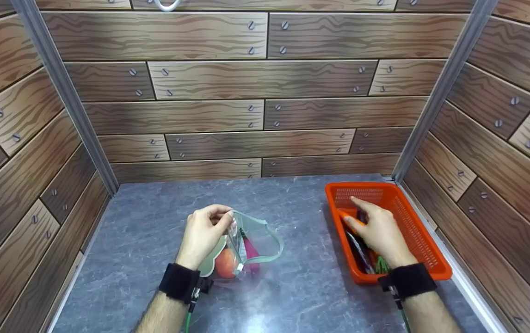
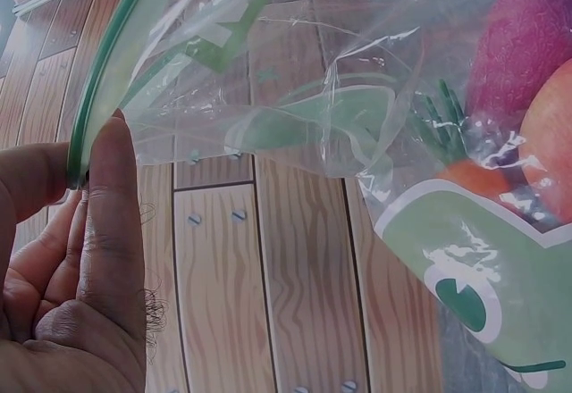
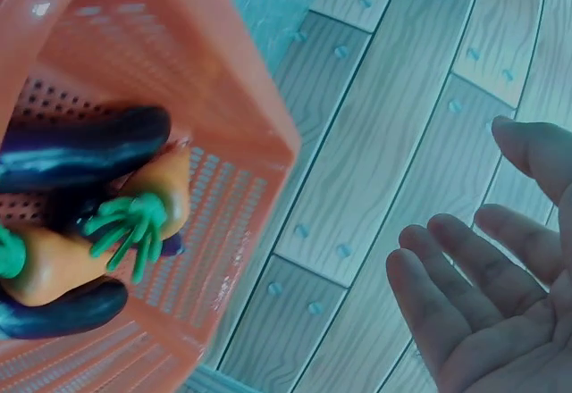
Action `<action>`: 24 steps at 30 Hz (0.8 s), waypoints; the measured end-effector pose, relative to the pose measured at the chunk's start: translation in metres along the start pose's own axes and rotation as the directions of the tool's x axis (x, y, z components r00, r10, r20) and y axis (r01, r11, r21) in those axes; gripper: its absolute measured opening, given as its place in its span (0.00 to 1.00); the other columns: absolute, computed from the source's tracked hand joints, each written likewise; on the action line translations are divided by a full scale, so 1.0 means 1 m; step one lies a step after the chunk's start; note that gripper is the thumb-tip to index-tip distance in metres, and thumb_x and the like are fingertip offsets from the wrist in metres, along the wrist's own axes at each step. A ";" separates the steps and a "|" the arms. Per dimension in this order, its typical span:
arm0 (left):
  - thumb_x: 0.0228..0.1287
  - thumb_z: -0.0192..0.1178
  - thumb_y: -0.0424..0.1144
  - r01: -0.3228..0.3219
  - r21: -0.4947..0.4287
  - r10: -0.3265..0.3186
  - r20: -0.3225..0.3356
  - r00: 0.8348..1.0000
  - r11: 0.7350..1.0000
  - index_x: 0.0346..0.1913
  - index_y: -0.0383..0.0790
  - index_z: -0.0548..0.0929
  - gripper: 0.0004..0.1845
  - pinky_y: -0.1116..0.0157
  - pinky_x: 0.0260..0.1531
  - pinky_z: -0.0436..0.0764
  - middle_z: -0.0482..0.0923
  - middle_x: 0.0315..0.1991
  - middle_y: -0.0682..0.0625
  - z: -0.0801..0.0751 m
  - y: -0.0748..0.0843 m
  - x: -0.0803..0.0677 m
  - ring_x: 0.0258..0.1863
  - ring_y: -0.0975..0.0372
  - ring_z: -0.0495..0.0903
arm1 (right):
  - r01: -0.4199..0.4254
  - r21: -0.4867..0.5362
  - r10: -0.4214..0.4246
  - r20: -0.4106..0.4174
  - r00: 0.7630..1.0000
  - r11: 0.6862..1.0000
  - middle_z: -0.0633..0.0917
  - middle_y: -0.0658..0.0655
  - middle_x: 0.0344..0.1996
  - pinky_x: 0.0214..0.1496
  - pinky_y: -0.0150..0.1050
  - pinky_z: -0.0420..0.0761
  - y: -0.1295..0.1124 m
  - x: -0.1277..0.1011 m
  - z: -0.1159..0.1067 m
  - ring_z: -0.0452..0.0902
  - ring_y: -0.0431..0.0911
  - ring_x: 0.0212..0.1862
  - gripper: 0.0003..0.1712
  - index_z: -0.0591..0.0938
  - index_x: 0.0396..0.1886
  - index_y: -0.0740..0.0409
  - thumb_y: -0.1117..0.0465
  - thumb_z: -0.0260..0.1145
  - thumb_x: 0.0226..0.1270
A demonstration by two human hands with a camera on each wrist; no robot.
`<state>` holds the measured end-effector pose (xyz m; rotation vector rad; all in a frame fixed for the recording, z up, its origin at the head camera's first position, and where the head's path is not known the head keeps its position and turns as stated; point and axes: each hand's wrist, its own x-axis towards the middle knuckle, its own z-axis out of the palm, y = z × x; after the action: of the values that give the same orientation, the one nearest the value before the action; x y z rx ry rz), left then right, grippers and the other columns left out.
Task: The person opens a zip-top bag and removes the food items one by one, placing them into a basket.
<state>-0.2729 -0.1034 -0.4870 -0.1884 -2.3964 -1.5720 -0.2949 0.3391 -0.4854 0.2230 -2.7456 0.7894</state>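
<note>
Left hand [image 1: 203,233] pinches bag [image 1: 246,245] rim, mouth open toward right. Right hand [image 1: 378,231], fingers loose and empty, hovers over basket [image 1: 424,240]; carrot [image 3: 98,241] just beneath it.

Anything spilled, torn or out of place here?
Nothing stands out. The left hand pinches the green rim of the clear zip bag, holding it open with produce inside. The right hand hovers open over the orange basket, where carrots and eggplants lie. No spill or tear shows.
</note>
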 end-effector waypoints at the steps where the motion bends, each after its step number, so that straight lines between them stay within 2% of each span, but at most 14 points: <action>1: 0.82 0.73 0.37 0.002 -0.004 -0.002 0.002 1.000 1.000 0.53 0.39 0.98 0.08 0.75 0.35 0.91 0.98 0.40 0.47 0.000 0.000 0.000 0.35 0.65 0.95 | 0.012 0.005 -0.012 -0.002 1.000 1.000 0.92 0.74 0.65 0.66 0.62 0.94 -0.003 0.000 0.002 0.94 0.68 0.57 0.36 0.82 0.84 0.60 0.54 0.79 0.84; 3: 0.82 0.73 0.37 0.001 -0.009 -0.001 0.003 1.000 1.000 0.53 0.39 0.98 0.08 0.75 0.35 0.91 0.98 0.39 0.47 0.000 0.001 0.000 0.35 0.65 0.95 | 0.041 0.004 -0.041 -0.006 0.999 0.999 0.87 0.72 0.76 0.81 0.73 0.83 -0.010 -0.001 0.004 0.85 0.72 0.76 0.36 0.83 0.83 0.60 0.54 0.80 0.84; 4: 0.82 0.73 0.37 0.002 -0.010 -0.002 0.004 1.000 1.000 0.53 0.39 0.98 0.08 0.75 0.35 0.91 0.98 0.39 0.47 0.000 0.001 0.000 0.35 0.65 0.95 | 0.049 0.004 -0.049 -0.003 0.999 0.999 0.87 0.72 0.76 0.83 0.75 0.81 -0.013 -0.002 0.006 0.84 0.72 0.77 0.36 0.82 0.84 0.60 0.54 0.80 0.83; 8: 0.83 0.73 0.37 0.006 -0.005 -0.006 0.004 1.000 1.000 0.53 0.39 0.98 0.07 0.75 0.35 0.91 0.98 0.39 0.47 0.001 0.001 0.000 0.35 0.65 0.95 | 0.095 -0.011 -0.095 -0.015 0.995 0.995 0.89 0.70 0.75 0.82 0.74 0.82 -0.025 -0.004 0.013 0.86 0.70 0.76 0.37 0.83 0.83 0.60 0.55 0.82 0.81; 13: 0.82 0.73 0.37 0.006 -0.002 -0.006 0.004 1.000 1.000 0.53 0.40 0.98 0.07 0.74 0.35 0.92 0.98 0.40 0.47 0.001 0.002 0.000 0.36 0.64 0.95 | 0.141 -0.011 -0.141 -0.024 0.990 0.990 0.89 0.68 0.75 0.77 0.66 0.89 -0.038 -0.005 0.024 0.88 0.66 0.75 0.37 0.84 0.82 0.61 0.57 0.84 0.79; 19: 0.82 0.72 0.36 0.019 -0.008 -0.019 0.007 1.000 1.000 0.53 0.39 0.98 0.07 0.74 0.36 0.93 0.98 0.41 0.46 0.002 0.000 0.001 0.37 0.63 0.96 | 0.154 0.006 -0.154 -0.015 0.988 0.988 0.90 0.68 0.74 0.79 0.66 0.88 -0.053 -0.007 0.034 0.87 0.66 0.76 0.36 0.84 0.82 0.60 0.57 0.84 0.79; 24: 0.83 0.73 0.36 0.019 -0.021 -0.019 0.008 1.000 1.000 0.53 0.39 0.98 0.07 0.74 0.36 0.93 0.98 0.40 0.46 0.002 0.001 0.000 0.36 0.63 0.96 | 0.180 0.027 -0.180 -0.025 0.983 0.983 0.92 0.68 0.71 0.78 0.65 0.90 -0.064 -0.008 0.043 0.90 0.65 0.73 0.36 0.86 0.80 0.60 0.58 0.85 0.77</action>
<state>-0.2730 -0.1011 -0.4869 -0.1765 -2.3955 -1.6080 -0.2825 0.2632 -0.4912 0.4583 -2.6476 0.7776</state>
